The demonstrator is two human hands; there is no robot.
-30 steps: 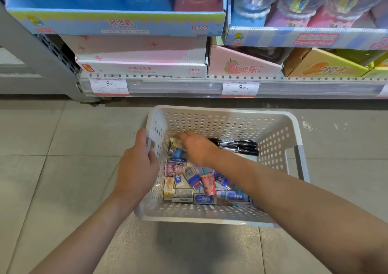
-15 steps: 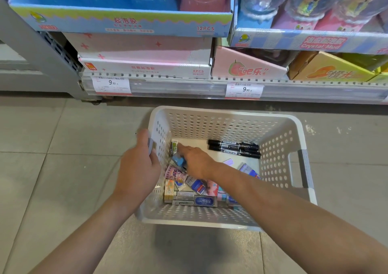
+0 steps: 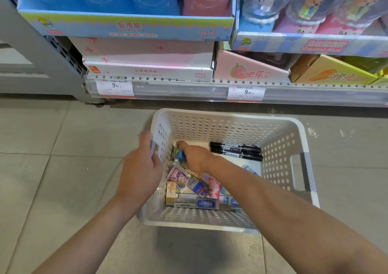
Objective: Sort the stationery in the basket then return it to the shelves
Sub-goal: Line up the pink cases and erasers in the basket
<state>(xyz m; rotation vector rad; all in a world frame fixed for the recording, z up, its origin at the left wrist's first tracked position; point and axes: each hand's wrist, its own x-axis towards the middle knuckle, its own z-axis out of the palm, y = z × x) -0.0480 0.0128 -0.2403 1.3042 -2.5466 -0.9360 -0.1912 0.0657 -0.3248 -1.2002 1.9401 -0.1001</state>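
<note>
Since 1 second ago your right hand (image 3: 194,158) has drawn back from the far left corner toward the middle of the left wall, and the view has tipped up to show more shelf. Item 1: white perforated basket (image 3: 231,116), on the floor tiles just in front of the bottom shelf (image 3: 189,91). Item 2: your left hand (image 3: 142,168), curled over the basket's left rim, thumb outside, fingers hooked over the wall, steadying it. Item 3: your right hand, inside the basket against the left wall, fingers curled down over a small blue piece (image 3: 181,155); whether it is truly pinched or only covered, you cannot tell from here. Item 4: a green-labelled packet (image 3: 175,152), standing on edge against the left wall, touching that hand on its left side. Item 5: 2 black markers (image 3: 236,150), lying side by side on the basket floor near the far wall, long axis running left to right across the basket, well to the right of your right hand; which end is the cap is unclear. Item 6: heap of small eraser boxes (image 3: 197,191), packed in the near left corner, below and nearer you than the right hand, long axes mixed. Judgement: the right hand is nearer both groups, the left being occupied on the rim.
</note>
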